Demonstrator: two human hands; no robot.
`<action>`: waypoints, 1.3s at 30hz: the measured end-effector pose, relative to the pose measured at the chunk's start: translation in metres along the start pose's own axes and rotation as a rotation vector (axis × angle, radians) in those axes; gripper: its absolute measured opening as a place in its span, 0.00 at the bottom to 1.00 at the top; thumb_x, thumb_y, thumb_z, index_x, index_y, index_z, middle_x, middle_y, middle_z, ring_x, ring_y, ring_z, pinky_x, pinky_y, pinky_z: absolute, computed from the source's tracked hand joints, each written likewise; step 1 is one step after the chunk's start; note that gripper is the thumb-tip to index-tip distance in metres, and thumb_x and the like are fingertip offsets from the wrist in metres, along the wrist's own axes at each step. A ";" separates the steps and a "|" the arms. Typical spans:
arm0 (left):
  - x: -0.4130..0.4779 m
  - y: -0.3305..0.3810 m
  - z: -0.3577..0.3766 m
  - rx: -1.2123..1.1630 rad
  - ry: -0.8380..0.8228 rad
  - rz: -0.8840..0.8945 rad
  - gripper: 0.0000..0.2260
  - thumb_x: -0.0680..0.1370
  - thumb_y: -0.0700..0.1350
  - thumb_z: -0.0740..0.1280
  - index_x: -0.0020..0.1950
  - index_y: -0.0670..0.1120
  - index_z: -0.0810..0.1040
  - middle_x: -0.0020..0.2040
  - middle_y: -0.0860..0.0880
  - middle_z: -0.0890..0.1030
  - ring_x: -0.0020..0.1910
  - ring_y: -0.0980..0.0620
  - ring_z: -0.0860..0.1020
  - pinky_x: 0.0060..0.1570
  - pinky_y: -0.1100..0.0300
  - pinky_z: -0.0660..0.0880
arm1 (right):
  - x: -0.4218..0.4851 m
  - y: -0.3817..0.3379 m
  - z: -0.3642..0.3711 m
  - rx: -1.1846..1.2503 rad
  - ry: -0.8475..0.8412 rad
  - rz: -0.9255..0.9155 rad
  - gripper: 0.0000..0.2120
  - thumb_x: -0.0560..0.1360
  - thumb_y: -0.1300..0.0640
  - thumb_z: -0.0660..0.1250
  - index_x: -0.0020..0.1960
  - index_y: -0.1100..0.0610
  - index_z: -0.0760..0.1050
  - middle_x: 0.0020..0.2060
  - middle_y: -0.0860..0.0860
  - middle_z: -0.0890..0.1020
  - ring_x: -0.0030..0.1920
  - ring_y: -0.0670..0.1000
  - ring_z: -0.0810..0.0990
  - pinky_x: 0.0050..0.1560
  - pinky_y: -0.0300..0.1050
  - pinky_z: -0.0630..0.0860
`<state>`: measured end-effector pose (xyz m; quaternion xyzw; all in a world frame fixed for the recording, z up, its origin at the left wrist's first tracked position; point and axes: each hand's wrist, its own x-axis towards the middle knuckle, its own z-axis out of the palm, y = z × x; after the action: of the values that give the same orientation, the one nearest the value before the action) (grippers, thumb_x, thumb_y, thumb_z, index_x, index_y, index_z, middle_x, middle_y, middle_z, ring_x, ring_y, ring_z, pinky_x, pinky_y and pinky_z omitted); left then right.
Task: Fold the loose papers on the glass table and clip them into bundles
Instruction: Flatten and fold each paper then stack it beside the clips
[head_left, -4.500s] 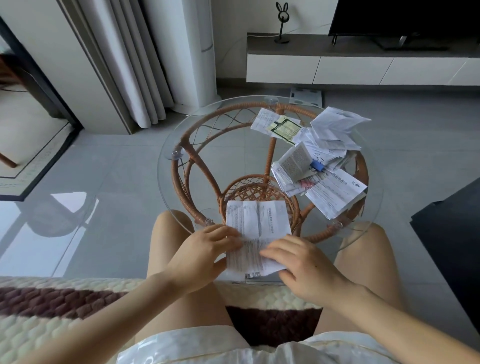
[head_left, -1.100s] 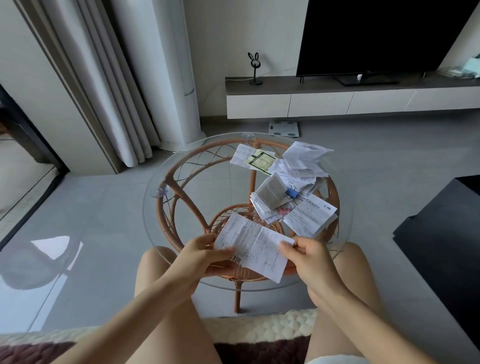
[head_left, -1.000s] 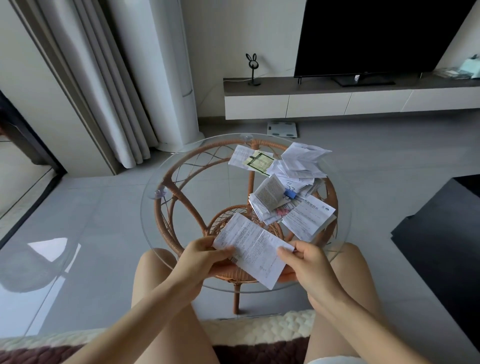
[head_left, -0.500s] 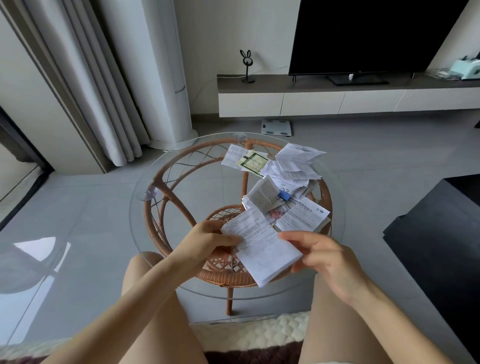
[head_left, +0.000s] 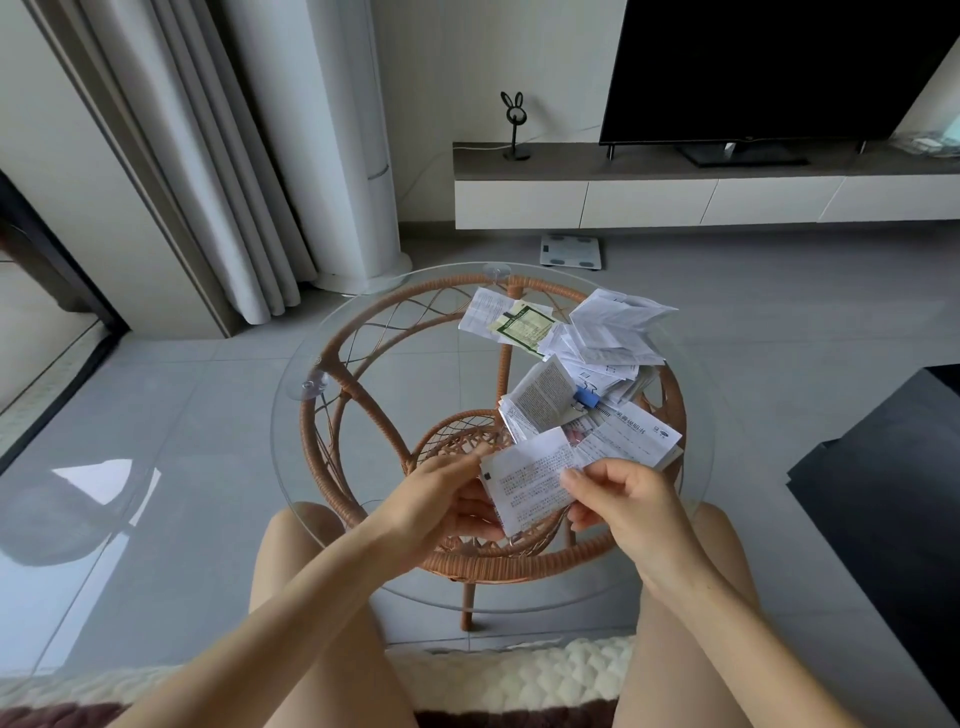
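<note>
A folded white printed paper (head_left: 530, 483) is held above the near part of the round glass table (head_left: 332, 467). My left hand (head_left: 441, 504) grips its left edge from below, thumb on top. My right hand (head_left: 623, 499) pinches its right edge. A heap of loose papers (head_left: 608, 343) lies on the far right of the glass. A clipped bundle (head_left: 540, 395) with a blue clip (head_left: 586, 399) sits in the heap, and a flat printed sheet (head_left: 631, 441) lies just behind my right hand.
The glass top rests on a rattan frame (head_left: 358, 400). A green-bordered leaflet (head_left: 522, 327) lies at the back of the table. My knees sit under the near rim. A dark furniture piece (head_left: 883, 493) stands at the right, a TV cabinet (head_left: 675, 192) beyond.
The sheet was flat and long under both hands; it has since been lifted off the glass and folded over to about half its length between my hands. The view has tilted up.
</note>
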<state>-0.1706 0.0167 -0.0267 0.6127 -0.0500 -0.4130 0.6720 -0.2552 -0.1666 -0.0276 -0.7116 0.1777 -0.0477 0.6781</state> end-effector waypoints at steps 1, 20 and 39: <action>0.000 0.001 0.001 -0.024 0.010 -0.014 0.22 0.82 0.53 0.54 0.57 0.37 0.78 0.48 0.36 0.82 0.42 0.44 0.81 0.36 0.59 0.79 | 0.001 0.001 0.000 -0.031 0.023 -0.003 0.06 0.74 0.60 0.70 0.42 0.63 0.80 0.29 0.54 0.81 0.30 0.47 0.78 0.34 0.40 0.78; 0.031 0.017 0.017 0.560 0.454 0.416 0.04 0.79 0.42 0.65 0.45 0.46 0.79 0.39 0.52 0.83 0.39 0.52 0.81 0.40 0.66 0.78 | 0.069 -0.029 -0.031 -0.075 0.249 0.117 0.01 0.71 0.64 0.73 0.42 0.61 0.81 0.28 0.52 0.78 0.26 0.48 0.70 0.25 0.38 0.65; 0.136 -0.009 -0.013 1.304 0.297 0.872 0.07 0.74 0.47 0.70 0.50 0.49 0.83 0.50 0.52 0.82 0.50 0.50 0.80 0.48 0.56 0.79 | 0.129 0.005 0.019 -1.484 0.254 -0.576 0.11 0.56 0.67 0.77 0.31 0.55 0.78 0.30 0.50 0.78 0.27 0.51 0.76 0.22 0.37 0.64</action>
<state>-0.0786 -0.0566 -0.0976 0.8560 -0.4267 0.0854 0.2790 -0.1297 -0.1895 -0.0559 -0.9835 0.0483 -0.1705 -0.0354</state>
